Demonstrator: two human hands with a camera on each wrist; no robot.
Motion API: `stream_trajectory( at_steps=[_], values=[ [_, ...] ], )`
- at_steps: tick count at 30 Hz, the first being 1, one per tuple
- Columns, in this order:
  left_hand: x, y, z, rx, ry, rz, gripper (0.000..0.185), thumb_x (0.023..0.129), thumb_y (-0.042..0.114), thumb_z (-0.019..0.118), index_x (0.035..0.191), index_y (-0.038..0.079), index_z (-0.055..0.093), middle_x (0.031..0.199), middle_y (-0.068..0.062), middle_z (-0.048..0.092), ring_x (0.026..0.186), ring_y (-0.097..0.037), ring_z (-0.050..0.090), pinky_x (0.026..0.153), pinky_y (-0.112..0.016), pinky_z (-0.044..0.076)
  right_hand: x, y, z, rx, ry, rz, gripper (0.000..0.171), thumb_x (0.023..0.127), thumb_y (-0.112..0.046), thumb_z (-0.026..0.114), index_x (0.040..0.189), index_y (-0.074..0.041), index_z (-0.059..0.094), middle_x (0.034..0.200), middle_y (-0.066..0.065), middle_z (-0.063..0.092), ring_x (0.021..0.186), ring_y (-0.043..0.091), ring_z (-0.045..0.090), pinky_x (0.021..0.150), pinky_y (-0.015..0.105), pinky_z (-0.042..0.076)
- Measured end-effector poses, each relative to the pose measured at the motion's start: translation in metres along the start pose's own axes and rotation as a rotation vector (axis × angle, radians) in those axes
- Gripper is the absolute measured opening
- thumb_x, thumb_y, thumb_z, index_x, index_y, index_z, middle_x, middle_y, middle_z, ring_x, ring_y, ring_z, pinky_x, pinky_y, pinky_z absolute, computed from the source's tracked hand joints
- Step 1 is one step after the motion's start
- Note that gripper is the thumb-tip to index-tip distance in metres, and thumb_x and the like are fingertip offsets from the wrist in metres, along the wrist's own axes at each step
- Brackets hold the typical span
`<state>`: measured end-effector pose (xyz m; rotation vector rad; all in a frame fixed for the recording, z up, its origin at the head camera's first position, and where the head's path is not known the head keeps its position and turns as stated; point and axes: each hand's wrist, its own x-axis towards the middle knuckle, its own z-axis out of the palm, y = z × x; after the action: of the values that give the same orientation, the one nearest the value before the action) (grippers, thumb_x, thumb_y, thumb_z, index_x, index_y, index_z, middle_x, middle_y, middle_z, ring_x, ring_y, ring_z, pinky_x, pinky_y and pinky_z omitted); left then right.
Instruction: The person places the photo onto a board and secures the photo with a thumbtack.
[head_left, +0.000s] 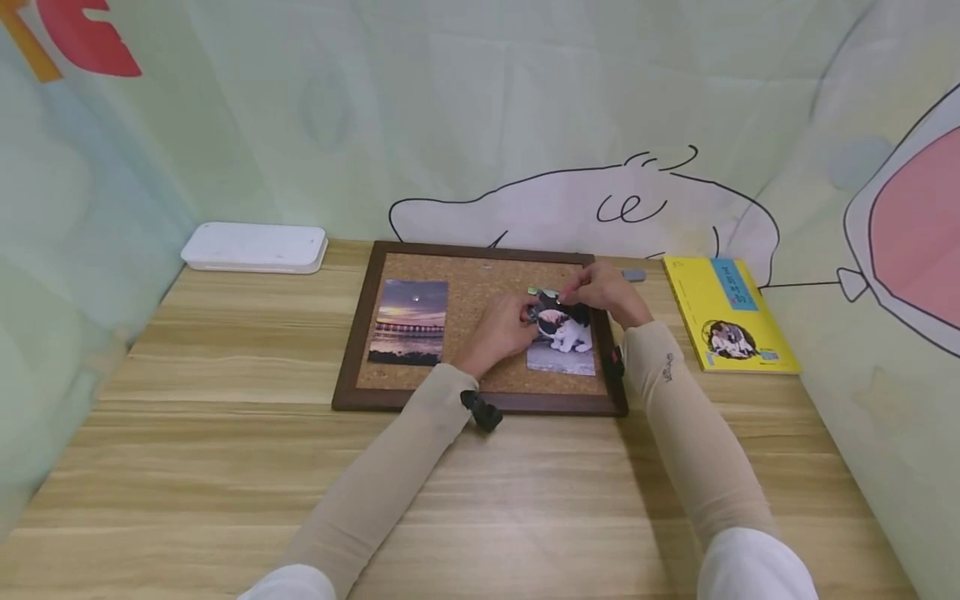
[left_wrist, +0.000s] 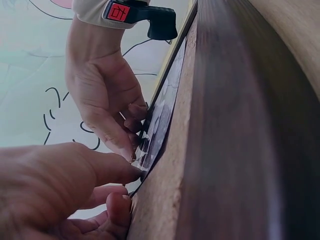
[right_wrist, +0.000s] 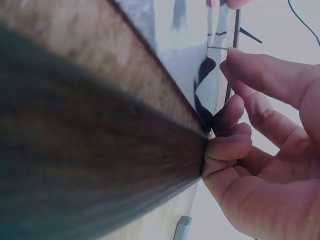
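From the head view, a cork board (head_left: 480, 287) in a dark wooden frame lies flat on the pale wood-grain bench (head_left: 225, 450). A glossy cat photo (head_left: 564, 343) sits on the right half of the cork, and a sunset photo (head_left: 408, 322) lies on the left half. The left hand (head_left: 501, 327) rests on the cat photo's upper left corner, fingers bent down onto it. The right hand (head_left: 600, 290) is at the top edge, its fingertips drawn together as if pinching something small, perhaps a pin; the object itself is too small to make out. A yellow book (head_left: 726, 315) lies right of the board and a flat white box (head_left: 255, 247) at the far left.

The left wrist view shows the left hand (left_wrist: 60, 195) with thumb and finger pressing the photo's edge (left_wrist: 159, 120) against the grainy cork, and the right hand (left_wrist: 107, 107) touching it from above.

In the right wrist view the right hand (right_wrist: 260, 150) has its fingers curled, tips against the thin photo edge (right_wrist: 207, 75).

The slick, thin photo could slide on the rough cork if either hand eases off, leaving it crooked; too much pressure might crease a corner.
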<state>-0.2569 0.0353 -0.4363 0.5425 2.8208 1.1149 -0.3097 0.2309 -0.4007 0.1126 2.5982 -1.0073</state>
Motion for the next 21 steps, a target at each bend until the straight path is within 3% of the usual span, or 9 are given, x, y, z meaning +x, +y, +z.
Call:
stream_trajectory(
  at_steps=[5,10,16,21],
  values=[
    [0.0,-0.001,-0.001,-0.018,-0.016,-0.014,0.047,0.087,0.009,0.071,0.133,0.004,0.064,0.08,-0.002,0.057,0.069,-0.014,0.05,0.059,-0.024,0.035,0.001,-0.001,0.005,-0.04,0.052,-0.035,0.014,0.087,-0.014,0.078,0.098,-0.005,0.076,0.104,0.01,0.071,0.093,0.021,0.058,0.085,0.036,0.047],
    [0.0,-0.005,-0.004,-0.033,-0.012,-0.019,0.046,0.086,0.008,0.072,0.132,0.004,0.064,0.081,-0.003,0.056,0.07,-0.014,0.05,0.06,-0.024,0.036,0.002,-0.004,0.012,-0.118,0.1,-0.11,0.009,0.086,-0.013,0.079,0.087,-0.006,0.074,0.089,0.007,0.07,0.078,0.019,0.056,0.065,0.028,0.045],
    [-0.002,-0.015,-0.011,-0.098,-0.049,0.017,0.044,0.089,0.011,0.072,0.132,0.004,0.064,0.087,-0.005,0.062,0.076,-0.016,0.054,0.066,-0.026,0.041,0.005,-0.005,0.018,-0.171,0.096,-0.137,0.008,0.087,-0.015,0.077,0.087,-0.008,0.072,0.086,0.005,0.066,0.076,0.019,0.055,0.062,0.028,0.043],
    [-0.002,-0.023,-0.025,-0.158,-0.057,0.071,0.044,0.092,0.016,0.07,0.133,0.004,0.062,0.095,-0.009,0.066,0.082,-0.018,0.06,0.072,-0.028,0.048,0.001,-0.001,0.015,-0.263,0.078,-0.207,0.013,0.09,-0.02,0.073,0.094,-0.009,0.069,0.095,0.008,0.068,0.079,0.021,0.058,0.065,0.03,0.046]
  ],
)
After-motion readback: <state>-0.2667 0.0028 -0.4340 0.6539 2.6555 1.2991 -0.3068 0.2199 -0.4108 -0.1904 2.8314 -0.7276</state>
